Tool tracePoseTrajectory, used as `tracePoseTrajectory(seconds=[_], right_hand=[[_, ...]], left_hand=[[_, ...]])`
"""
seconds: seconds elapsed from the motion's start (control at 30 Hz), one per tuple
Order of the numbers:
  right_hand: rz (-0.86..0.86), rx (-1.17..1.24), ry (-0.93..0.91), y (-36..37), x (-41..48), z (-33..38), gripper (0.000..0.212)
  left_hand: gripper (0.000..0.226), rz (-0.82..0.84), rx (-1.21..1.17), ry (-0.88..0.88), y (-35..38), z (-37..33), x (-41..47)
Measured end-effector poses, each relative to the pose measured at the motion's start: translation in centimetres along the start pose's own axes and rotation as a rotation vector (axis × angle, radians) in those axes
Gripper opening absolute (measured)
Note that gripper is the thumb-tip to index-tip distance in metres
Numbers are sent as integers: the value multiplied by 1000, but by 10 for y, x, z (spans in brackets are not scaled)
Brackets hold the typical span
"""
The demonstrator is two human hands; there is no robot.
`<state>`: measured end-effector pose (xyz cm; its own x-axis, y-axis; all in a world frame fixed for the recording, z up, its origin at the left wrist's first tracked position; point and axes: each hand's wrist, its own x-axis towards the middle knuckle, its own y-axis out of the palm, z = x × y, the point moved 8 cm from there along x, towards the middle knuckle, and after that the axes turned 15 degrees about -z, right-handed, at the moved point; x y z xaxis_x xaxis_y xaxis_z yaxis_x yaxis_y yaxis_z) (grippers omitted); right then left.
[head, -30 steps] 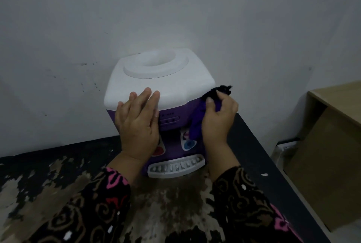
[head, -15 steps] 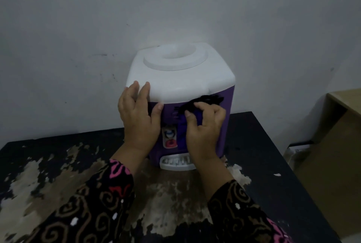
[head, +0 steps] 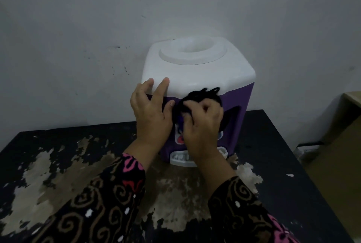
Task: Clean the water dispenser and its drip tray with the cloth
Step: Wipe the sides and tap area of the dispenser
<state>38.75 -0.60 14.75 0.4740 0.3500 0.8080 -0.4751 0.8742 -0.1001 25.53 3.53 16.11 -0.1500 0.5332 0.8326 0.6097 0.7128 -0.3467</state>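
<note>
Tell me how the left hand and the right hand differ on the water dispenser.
The left hand lies open, fingers straight, on the front left corner of the water dispenser; the right hand curls its fingers round the dark cloth. The left hand holds nothing; the right hand presses the dark cloth to the purple front, just below the white top. Both are at the water dispenser's front, and both arms wear patterned sleeves.
</note>
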Motion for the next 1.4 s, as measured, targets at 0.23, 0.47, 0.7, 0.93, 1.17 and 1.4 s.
tracePoseTrajectory(seconds=[0.23, 0.47, 0.7, 0.93, 1.17, 1.4], right_hand=[[-120, 72, 170, -17, 12, -17, 21], [69, -180, -326, 29, -20, 27, 27], [-156, 23, 118, -12, 12, -14, 28], [97, -1, -72, 7, -17, -12, 27], [-238, 145, 570, -47, 53, -99, 31], [-109, 117, 415, -32, 14, -111, 27]], left_hand=[[46, -25, -42, 41, -3, 6, 2], [53, -52, -107, 11, -13, 11, 2], [51, 18, -90, 18, -13, 9, 2], [50, 17, -8, -70, -6, -11, -2], [51, 21, 20, 232, 17, -57, -21], [62, 69, 78, 291, 41, -74, -47]])
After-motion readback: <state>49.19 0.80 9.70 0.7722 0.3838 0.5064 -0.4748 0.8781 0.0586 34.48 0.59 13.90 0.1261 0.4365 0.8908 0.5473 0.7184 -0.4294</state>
